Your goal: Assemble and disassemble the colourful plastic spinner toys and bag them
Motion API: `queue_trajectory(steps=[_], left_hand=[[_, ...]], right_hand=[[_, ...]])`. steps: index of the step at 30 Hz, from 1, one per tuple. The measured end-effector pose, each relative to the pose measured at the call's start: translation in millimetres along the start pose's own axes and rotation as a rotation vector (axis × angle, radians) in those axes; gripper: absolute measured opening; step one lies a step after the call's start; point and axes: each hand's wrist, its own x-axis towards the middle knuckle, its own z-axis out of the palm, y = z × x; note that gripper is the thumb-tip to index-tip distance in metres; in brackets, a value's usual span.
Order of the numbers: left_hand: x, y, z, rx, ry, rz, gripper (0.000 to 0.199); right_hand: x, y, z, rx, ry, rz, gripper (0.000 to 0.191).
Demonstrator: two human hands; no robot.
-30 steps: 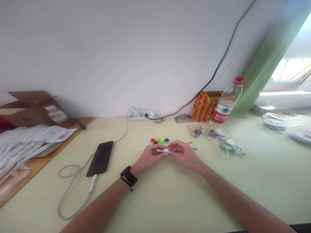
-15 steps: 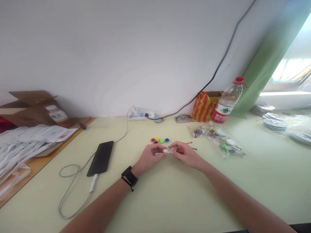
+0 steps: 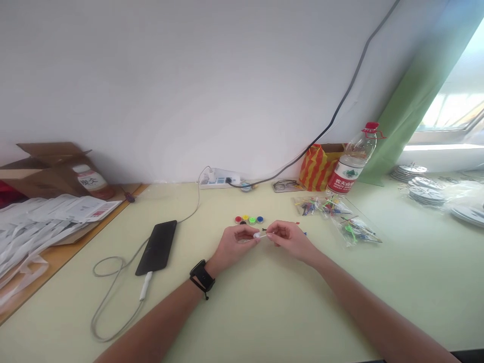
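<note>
Between the fingertips of my left hand (image 3: 237, 244) is a small white round piece (image 3: 257, 235). My right hand (image 3: 288, 239) pinches a thin white stick (image 3: 264, 235) that reaches to the white piece. Whether the two are joined I cannot tell. Just beyond my hands lie several small coloured discs, among them a red one (image 3: 238, 220), a green one (image 3: 252, 220) and a blue one (image 3: 260, 220). Thin coloured sticks lie partly hidden behind my right hand, with a red tip (image 3: 297, 223) and a blue tip (image 3: 305, 233) showing.
A black phone (image 3: 156, 248) on a charging cable lies at left. Bags of coloured plastic parts (image 3: 356, 231), a large water bottle (image 3: 348, 166) and a striped bag (image 3: 317, 167) stand or lie at right. A power strip (image 3: 221, 178) sits by the wall.
My right hand's fingers have closed in on the white stick, which now slants up slightly to the right. My left hand has barely moved.
</note>
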Motion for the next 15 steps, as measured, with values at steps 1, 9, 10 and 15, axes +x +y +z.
queue_trajectory(steps=[1,9,10,15], left_hand=[[-0.1,0.1,-0.2,0.010,0.000,0.000,0.026],[-0.4,1.9,-4.2,0.052,-0.041,0.006,0.022],[-0.5,2.0,-4.2,0.039,-0.043,0.003,0.022],[-2.3,7.8,-2.2,-0.112,-0.117,-0.023,0.025]], right_hand=[[0.1,0.9,0.2,0.004,-0.003,0.000,0.032],[-0.6,4.3,2.2,-0.005,-0.068,-0.018,0.033],[-0.8,3.6,2.0,-0.011,-0.064,-0.020,0.033],[-1.3,0.1,-0.3,-0.038,-0.014,-0.015,0.036]])
